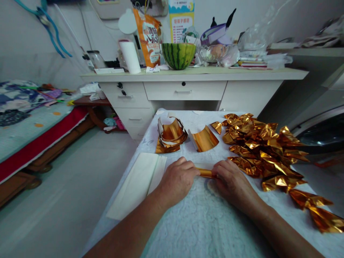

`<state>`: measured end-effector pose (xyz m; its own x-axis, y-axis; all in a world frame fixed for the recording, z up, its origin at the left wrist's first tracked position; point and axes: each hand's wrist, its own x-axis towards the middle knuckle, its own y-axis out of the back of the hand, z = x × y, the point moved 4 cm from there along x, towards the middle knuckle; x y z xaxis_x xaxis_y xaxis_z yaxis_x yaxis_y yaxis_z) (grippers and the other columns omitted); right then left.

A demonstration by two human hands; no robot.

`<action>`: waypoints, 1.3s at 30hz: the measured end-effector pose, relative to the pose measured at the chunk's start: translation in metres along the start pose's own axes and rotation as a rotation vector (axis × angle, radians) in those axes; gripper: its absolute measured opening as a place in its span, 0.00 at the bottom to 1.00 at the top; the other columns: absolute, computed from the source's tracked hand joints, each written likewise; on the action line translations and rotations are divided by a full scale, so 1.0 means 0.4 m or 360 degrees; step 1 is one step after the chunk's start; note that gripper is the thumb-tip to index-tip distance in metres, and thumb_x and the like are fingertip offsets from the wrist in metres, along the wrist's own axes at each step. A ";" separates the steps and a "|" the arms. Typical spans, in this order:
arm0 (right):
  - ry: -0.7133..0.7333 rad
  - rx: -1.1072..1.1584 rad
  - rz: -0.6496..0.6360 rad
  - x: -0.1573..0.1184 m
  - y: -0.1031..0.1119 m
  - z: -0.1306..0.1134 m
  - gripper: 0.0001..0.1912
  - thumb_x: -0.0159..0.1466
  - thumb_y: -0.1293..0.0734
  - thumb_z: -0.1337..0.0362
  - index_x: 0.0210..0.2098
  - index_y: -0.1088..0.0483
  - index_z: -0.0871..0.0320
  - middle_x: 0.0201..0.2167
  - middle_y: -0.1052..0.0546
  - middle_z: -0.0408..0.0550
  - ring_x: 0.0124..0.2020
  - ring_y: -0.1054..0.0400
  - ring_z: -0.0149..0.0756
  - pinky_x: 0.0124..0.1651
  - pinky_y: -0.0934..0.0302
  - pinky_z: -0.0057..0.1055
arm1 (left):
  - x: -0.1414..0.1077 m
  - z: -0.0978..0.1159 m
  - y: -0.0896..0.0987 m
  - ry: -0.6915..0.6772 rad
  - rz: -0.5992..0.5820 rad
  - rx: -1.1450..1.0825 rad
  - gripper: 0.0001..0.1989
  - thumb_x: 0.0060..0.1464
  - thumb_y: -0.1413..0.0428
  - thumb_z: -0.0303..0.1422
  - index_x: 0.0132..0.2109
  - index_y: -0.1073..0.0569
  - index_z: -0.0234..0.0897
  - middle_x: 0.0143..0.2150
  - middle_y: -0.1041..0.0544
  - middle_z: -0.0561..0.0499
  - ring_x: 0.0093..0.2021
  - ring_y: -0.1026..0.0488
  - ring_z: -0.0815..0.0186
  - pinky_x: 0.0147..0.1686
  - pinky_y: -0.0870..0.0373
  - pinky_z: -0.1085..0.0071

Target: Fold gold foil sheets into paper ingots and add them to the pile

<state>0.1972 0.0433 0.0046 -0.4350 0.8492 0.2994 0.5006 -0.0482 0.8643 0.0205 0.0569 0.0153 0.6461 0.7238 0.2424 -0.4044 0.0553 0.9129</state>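
Between my hands lies a narrow folded strip of gold foil paper [205,173], low over the cloth-covered table. My left hand [180,176] grips its left end with curled fingers. At the right end, my right hand [228,179] is closed on the same strip, its fingertips partly hidden. Just beyond my hands sits a curved sheet of gold foil paper [205,139]. Left of it is a curled stack of gold foil sheets [172,133] with pale edges. Many folded gold foil pieces [258,143] are heaped to the right of my right hand.
White paper sheets [137,182] lie along the table's left side, beside my left forearm. Behind the table stands a white desk [185,89] bearing a half watermelon [178,55], an orange pouch [148,39] and a white roll [130,56]. A bed [34,136] is at left, a washing machine [322,129] at right.
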 end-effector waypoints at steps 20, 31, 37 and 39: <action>0.0257 0.0171 0.0234 -0.012 0.022 -0.050 0.09 0.63 0.34 0.74 0.35 0.37 0.56 0.35 0.28 0.45 0.36 0.38 0.36 0.39 0.44 0.33 | -0.007 -0.031 0.009 0.0200 0.0453 -0.0484 0.15 0.51 0.49 0.16 0.41 0.28 0.37 0.43 0.26 0.51 0.45 0.28 0.66 0.46 0.32 0.71; 0.0165 0.0082 -0.0181 -0.012 -0.006 -0.052 0.11 0.61 0.39 0.79 0.31 0.34 0.57 0.33 0.26 0.45 0.38 0.37 0.38 0.42 0.45 0.36 | 0.001 -0.014 0.000 0.0169 0.0030 -0.0595 0.09 0.62 0.50 0.28 0.46 0.27 0.36 0.51 0.28 0.46 0.51 0.29 0.63 0.53 0.32 0.67; 0.0211 0.0072 -0.0329 -0.010 -0.010 -0.068 0.12 0.59 0.39 0.79 0.31 0.31 0.57 0.32 0.25 0.46 0.38 0.35 0.38 0.43 0.42 0.37 | -0.001 -0.016 -0.014 0.0201 -0.0066 -0.0431 0.07 0.60 0.48 0.27 0.43 0.26 0.36 0.50 0.28 0.47 0.52 0.31 0.63 0.54 0.33 0.66; 0.0224 0.0094 -0.0335 -0.010 -0.010 -0.070 0.11 0.61 0.39 0.77 0.32 0.30 0.56 0.34 0.24 0.47 0.39 0.34 0.38 0.44 0.41 0.37 | -0.002 -0.018 -0.016 0.0185 -0.0062 -0.0361 0.07 0.58 0.46 0.26 0.44 0.26 0.37 0.51 0.29 0.47 0.52 0.32 0.62 0.55 0.34 0.65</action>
<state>0.1760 0.0253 0.0113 -0.6322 0.7555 0.1720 0.4288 0.1562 0.8898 0.0178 0.0609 0.0067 0.5904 0.7916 0.1574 -0.5243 0.2279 0.8205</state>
